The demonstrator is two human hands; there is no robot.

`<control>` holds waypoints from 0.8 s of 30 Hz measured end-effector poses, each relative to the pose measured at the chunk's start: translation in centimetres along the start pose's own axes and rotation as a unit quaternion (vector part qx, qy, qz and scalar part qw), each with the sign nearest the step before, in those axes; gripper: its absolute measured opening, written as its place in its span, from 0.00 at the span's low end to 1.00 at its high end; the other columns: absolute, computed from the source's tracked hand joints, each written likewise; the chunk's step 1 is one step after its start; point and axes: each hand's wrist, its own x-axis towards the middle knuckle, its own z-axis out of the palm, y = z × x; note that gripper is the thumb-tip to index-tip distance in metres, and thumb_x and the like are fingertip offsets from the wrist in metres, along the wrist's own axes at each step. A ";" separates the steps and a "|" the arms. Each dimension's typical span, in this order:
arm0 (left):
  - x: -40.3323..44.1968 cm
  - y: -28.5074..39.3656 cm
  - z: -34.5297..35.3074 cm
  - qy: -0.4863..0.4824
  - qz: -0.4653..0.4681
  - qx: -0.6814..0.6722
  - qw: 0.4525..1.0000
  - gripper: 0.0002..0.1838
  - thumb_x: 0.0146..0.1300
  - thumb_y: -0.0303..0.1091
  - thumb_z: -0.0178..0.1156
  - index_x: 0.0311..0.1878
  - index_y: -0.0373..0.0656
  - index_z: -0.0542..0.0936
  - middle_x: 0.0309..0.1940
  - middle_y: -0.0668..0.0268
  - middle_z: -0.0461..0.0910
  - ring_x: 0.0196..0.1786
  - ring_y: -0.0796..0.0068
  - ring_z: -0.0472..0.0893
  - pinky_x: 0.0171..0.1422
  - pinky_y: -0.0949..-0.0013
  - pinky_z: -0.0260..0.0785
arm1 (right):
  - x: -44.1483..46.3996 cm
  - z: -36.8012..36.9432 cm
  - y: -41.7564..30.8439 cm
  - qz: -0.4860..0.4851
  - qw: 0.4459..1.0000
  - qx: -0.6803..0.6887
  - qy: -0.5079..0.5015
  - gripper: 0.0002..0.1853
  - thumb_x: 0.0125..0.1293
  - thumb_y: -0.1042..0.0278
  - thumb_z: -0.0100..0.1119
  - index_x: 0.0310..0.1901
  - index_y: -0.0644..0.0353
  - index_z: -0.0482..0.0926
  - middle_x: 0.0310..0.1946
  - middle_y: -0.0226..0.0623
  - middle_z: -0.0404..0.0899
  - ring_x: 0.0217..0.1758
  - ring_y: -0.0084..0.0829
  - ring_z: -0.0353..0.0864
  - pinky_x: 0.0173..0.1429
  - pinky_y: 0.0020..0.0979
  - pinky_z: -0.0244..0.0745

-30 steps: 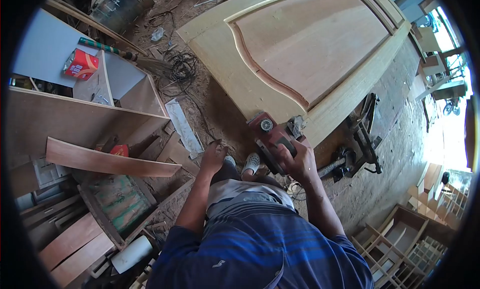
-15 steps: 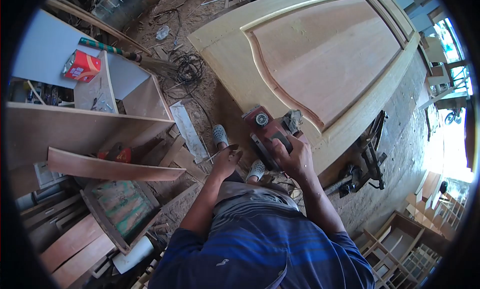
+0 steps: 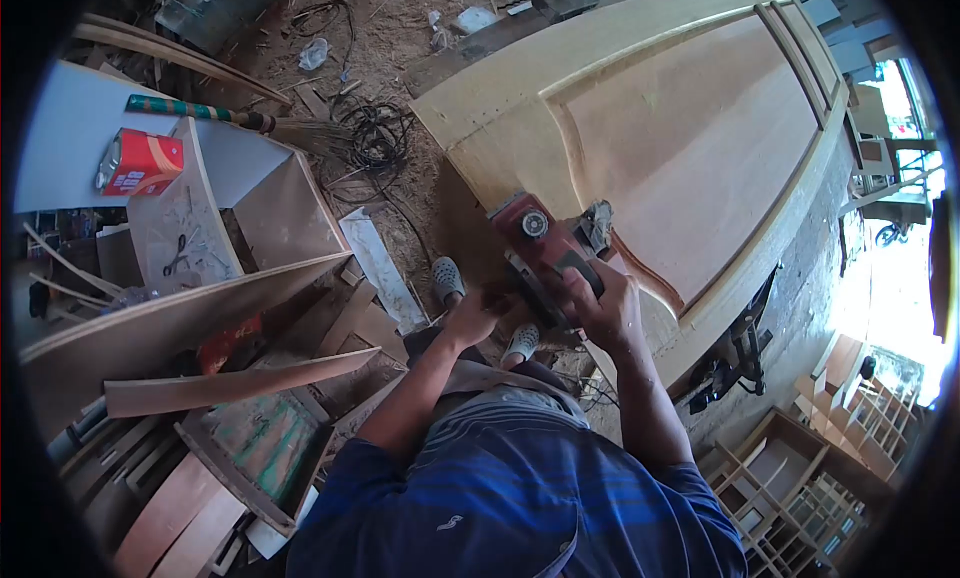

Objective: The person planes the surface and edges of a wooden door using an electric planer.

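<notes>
The right hand (image 3: 610,313) is wrapped around the handle of a red power tool (image 3: 535,228), thumb lying over the dark grip. From my end of the feed I see the tool at the near end of a pale wooden panel (image 3: 690,148), overlapping its edge, though I can't tell whether its underside meets the wood. A crumpled grey piece (image 3: 598,224) sits at the tool's side. The left hand (image 3: 473,323) is just beside the tool's lower flank; its fingers are in shadow, so I can't tell whether they are spread, pinching or touching it. Below, I make out two light, perforated shoes (image 3: 447,274) on the floor, a coiled cable (image 3: 375,143) farther off, and at left a red can (image 3: 145,163) by an open wooden cabinet (image 3: 285,218).
</notes>
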 end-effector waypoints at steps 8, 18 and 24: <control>2.4 4.1 -4.3 -0.056 0.068 0.012 0.996 0.19 0.80 0.31 0.65 0.69 0.37 0.85 0.60 0.59 0.91 0.62 0.70 0.86 0.72 0.63 0.76 | 6.4 2.6 -5.0 0.018 1.000 0.006 -0.007 0.28 0.77 0.40 0.66 0.45 0.66 0.90 0.25 0.45 0.86 0.31 0.37 0.88 0.42 0.42 0.81; 4.0 5.3 -5.1 -0.131 -0.009 -0.219 0.967 0.29 0.80 0.28 0.65 0.81 0.36 0.76 0.73 0.60 0.83 0.76 0.69 0.81 0.85 0.60 0.70 | 14.3 6.3 -10.8 -0.019 1.000 -0.012 0.003 0.30 0.77 0.37 0.65 0.46 0.64 0.91 0.28 0.50 0.87 0.34 0.48 0.90 0.46 0.47 0.82; 4.5 4.2 -5.4 -0.159 -0.071 -0.220 0.960 0.34 0.81 0.30 0.65 0.84 0.29 0.68 0.80 0.54 0.75 0.82 0.64 0.75 0.90 0.59 0.64 | 16.8 7.2 -12.7 -0.030 0.999 -0.013 -0.006 0.30 0.77 0.37 0.65 0.52 0.62 0.92 0.31 0.54 0.89 0.39 0.53 0.91 0.49 0.50 0.82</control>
